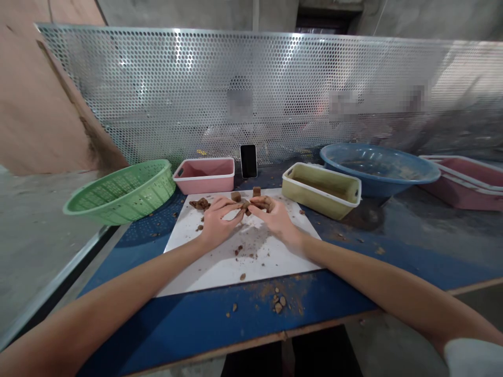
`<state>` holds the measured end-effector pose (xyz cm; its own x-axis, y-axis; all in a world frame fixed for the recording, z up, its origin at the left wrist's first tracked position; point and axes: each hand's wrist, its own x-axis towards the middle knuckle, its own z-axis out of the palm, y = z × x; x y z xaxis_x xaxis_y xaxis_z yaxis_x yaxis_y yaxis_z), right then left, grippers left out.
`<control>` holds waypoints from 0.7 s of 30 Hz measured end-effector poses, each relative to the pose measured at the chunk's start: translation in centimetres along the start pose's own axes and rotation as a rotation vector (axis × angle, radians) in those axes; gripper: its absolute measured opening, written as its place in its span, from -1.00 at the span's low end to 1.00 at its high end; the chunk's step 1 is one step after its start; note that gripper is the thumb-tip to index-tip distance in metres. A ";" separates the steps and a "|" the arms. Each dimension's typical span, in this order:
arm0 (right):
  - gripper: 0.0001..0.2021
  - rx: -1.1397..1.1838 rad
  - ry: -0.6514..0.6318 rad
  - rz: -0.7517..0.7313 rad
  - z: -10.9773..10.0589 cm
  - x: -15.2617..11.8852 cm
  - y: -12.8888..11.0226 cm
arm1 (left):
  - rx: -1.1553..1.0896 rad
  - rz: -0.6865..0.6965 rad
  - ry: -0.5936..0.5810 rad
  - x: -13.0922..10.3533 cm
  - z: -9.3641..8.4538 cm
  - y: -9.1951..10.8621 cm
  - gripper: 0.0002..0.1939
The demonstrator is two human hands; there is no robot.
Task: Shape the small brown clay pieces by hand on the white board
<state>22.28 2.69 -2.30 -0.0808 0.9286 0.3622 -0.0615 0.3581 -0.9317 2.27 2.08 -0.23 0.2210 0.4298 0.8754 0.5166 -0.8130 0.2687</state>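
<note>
Both hands meet over a white board point(220, 267) on the blue table. My left hand point(220, 220) and my right hand point(275, 215) pinch a small brown lump point(245, 206) between their fingertips. A dark brown clump point(200, 204) lies just left of my left hand. Two brown blocks, one point(236, 196) behind my left fingers and another point(257, 191) behind my right fingers, rest near the board's back edge. Brown crumbs point(239, 250) are scattered on the board in front of the hands.
Behind the board stand a pink bin point(206, 183), an upright phone point(249, 161) and a yellow-green bin point(318, 196). A green basket point(118, 196) is left; a blue basin point(381, 167) and red bins point(467, 191) are right. Perforated metal point(196, 94) closes the back. Clods point(279, 303) lie near the front edge.
</note>
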 end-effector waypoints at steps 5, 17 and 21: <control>-0.62 0.014 0.025 0.013 -0.2 0.4 0.2 | 0.003 0.006 -0.007 0.0 0.1 0.0 -0.87; -0.58 0.000 -0.002 0.021 -1.2 1.1 0.2 | -0.001 -0.039 -0.049 0.0 -0.2 0.0 -0.80; -0.58 -0.109 -0.097 -0.034 -1.9 1.2 -0.7 | -0.030 -0.119 -0.029 -0.1 -0.2 -0.2 -0.80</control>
<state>24.15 3.78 -1.28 -0.1770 0.9038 0.3896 0.0422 0.4025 -0.9145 1.96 2.14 -0.31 0.1837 0.5350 0.8246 0.5158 -0.7666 0.3824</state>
